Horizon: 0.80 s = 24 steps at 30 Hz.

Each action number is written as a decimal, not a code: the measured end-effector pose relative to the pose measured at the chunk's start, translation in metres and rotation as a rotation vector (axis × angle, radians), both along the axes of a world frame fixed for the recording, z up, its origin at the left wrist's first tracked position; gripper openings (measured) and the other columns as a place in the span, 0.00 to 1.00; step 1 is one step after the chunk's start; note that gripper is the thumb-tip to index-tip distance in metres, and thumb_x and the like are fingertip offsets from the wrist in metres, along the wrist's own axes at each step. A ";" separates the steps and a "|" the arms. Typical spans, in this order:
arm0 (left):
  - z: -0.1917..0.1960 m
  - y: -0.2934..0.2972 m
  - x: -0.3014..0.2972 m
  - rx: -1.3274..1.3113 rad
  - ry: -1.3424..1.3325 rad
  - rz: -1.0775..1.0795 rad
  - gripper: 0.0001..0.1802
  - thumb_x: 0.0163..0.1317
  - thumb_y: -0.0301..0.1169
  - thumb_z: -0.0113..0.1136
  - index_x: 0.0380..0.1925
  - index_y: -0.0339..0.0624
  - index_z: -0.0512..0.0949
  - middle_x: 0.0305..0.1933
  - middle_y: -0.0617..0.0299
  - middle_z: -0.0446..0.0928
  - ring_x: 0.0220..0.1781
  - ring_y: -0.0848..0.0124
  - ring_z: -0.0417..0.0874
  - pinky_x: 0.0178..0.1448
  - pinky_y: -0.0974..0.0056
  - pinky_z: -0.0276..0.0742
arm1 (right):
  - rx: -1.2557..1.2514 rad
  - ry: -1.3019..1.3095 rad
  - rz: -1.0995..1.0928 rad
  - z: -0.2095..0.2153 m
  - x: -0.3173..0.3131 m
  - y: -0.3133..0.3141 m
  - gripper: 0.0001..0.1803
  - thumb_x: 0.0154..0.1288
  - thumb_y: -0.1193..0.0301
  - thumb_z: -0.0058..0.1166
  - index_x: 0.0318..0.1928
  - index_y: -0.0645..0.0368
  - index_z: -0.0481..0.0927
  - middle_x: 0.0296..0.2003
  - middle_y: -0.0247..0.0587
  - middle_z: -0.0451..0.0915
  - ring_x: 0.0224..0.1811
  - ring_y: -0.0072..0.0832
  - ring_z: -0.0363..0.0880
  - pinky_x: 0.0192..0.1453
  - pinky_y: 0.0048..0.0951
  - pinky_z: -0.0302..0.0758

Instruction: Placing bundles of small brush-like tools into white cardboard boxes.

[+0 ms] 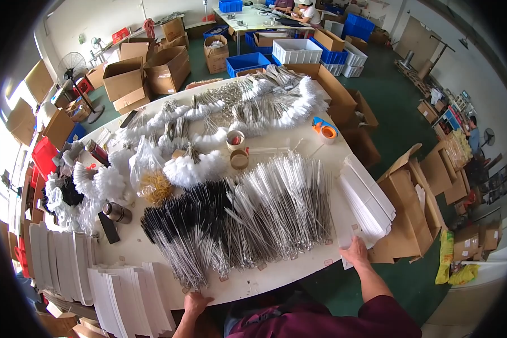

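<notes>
Right hand at near end of white strips, left hand just beside wire brushes, both grips unclear.

At 6 o'clock, the lower edge crops the wearer's maroon shirt. Near 7, the left hand meets the table's rim, its grip unclear; at 4, the right hand covers its own contact with the white cardboard. Toward 9, a crinkled plastic bag obscures part of its yellow contents. Just past 12, a white-capped worker's handiwork is too small to identify; near 3, another worker appears indistinct.
</notes>
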State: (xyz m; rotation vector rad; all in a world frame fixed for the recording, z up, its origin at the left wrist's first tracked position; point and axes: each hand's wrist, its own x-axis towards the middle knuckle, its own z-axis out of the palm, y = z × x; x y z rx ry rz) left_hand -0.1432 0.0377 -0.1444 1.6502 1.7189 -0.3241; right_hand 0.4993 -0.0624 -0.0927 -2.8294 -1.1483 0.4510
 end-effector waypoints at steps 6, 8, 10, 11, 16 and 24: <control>0.013 -0.003 0.005 0.066 -0.008 -0.027 0.29 0.47 0.57 0.76 0.23 0.36 0.87 0.28 0.48 0.86 0.33 0.54 0.89 0.42 0.53 0.83 | 0.034 -0.013 -0.034 0.005 -0.011 -0.003 0.37 0.49 0.55 0.70 0.53 0.65 0.73 0.49 0.59 0.77 0.57 0.55 0.76 0.65 0.48 0.74; 0.014 -0.002 0.006 0.078 -0.024 -0.020 0.29 0.47 0.57 0.76 0.24 0.36 0.87 0.28 0.48 0.86 0.34 0.53 0.89 0.43 0.53 0.83 | 0.001 0.022 -0.046 0.007 -0.010 -0.004 0.39 0.49 0.52 0.69 0.56 0.66 0.73 0.53 0.60 0.76 0.61 0.54 0.75 0.66 0.47 0.75; 0.012 -0.003 0.006 0.085 0.004 -0.019 0.30 0.47 0.57 0.76 0.25 0.36 0.87 0.29 0.46 0.86 0.35 0.51 0.89 0.44 0.52 0.83 | 0.056 0.054 -0.042 0.001 -0.003 -0.011 0.39 0.49 0.53 0.69 0.56 0.67 0.73 0.53 0.60 0.77 0.60 0.54 0.76 0.65 0.47 0.75; 0.008 -0.003 0.006 0.084 0.003 -0.019 0.30 0.47 0.57 0.76 0.25 0.36 0.87 0.29 0.46 0.86 0.35 0.51 0.89 0.44 0.52 0.83 | 0.111 0.088 -0.037 -0.003 0.000 -0.014 0.39 0.49 0.53 0.69 0.56 0.67 0.74 0.53 0.60 0.78 0.59 0.54 0.77 0.65 0.47 0.75; 0.010 -0.008 0.008 0.148 0.003 -0.019 0.29 0.49 0.56 0.75 0.27 0.36 0.87 0.30 0.45 0.86 0.36 0.49 0.89 0.45 0.50 0.83 | 0.305 0.145 -0.170 0.006 -0.016 -0.011 0.38 0.50 0.57 0.70 0.57 0.68 0.74 0.52 0.60 0.80 0.56 0.54 0.80 0.62 0.47 0.77; 0.013 -0.020 0.015 0.170 -0.084 0.035 0.25 0.53 0.52 0.72 0.27 0.37 0.87 0.30 0.43 0.85 0.37 0.46 0.88 0.44 0.47 0.83 | 0.747 0.116 -0.180 0.028 -0.038 0.009 0.20 0.63 0.67 0.62 0.51 0.66 0.78 0.44 0.55 0.84 0.48 0.48 0.83 0.54 0.44 0.78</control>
